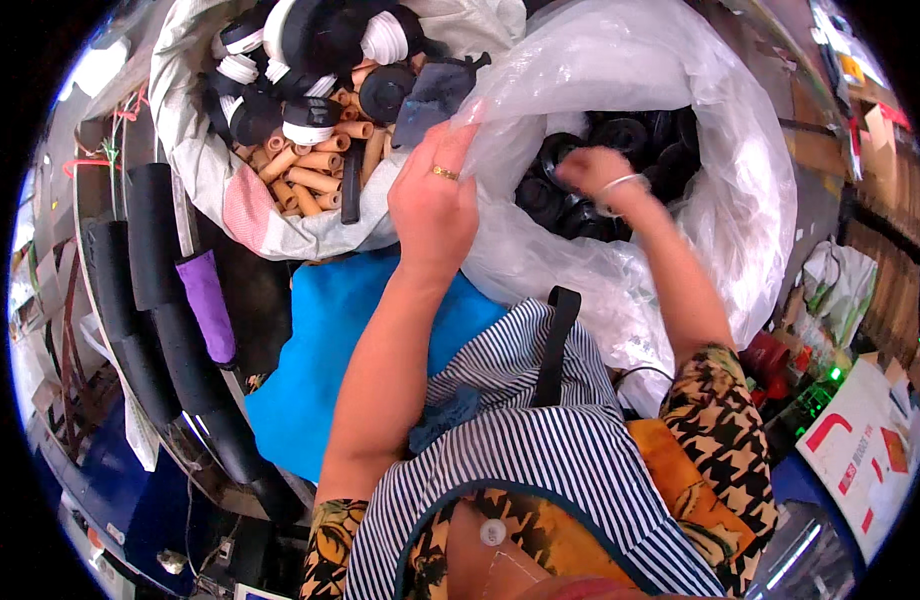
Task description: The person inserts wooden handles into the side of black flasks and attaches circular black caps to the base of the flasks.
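Close before my striped apron (540, 440), my left hand (435, 205) pinched the rim of the clear plastic bag (680, 110), holding it open. Deeper inside, my right hand (592, 172) reached among the black round parts (620, 135); whether it gripped one I couldn't tell. Picking seemed underway; next needed a firm grasp and a lift clear of the rim.
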Demonstrator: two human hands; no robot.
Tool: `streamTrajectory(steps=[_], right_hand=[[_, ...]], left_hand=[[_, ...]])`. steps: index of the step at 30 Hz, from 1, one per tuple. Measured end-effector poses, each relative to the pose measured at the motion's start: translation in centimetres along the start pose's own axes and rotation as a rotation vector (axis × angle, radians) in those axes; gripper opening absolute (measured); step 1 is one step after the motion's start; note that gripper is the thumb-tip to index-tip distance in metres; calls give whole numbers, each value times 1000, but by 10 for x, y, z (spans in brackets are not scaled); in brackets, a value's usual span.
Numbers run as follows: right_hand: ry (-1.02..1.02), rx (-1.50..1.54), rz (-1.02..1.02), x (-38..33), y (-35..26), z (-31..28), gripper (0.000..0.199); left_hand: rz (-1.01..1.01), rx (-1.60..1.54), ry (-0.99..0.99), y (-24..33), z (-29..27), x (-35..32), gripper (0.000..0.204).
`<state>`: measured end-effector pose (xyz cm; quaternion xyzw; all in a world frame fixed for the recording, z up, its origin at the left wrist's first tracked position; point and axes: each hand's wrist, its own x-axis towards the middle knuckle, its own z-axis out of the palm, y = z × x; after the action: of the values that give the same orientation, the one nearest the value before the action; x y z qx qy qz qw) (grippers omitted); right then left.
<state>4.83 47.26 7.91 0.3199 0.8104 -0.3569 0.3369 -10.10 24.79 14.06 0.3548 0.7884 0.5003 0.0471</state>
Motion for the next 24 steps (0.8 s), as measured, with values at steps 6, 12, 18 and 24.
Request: streamTrajectory(steps=[6,12,18,24], right_hand=[[127,-940,-428,119,69,164,47],[-115,-891,-104,113,44,149,38],[350,-1012,-144,72,100,97,26],[181,-877,-231,104,92,132,34]], left_hand=[[-11,-6,-82,-3,-3,-5,59],[-20,15,-99,-2,-6,-11,63],[-19,-26,-81,1,-9,-12,61],[-48,-8,-104,4,-10,-12,58]])
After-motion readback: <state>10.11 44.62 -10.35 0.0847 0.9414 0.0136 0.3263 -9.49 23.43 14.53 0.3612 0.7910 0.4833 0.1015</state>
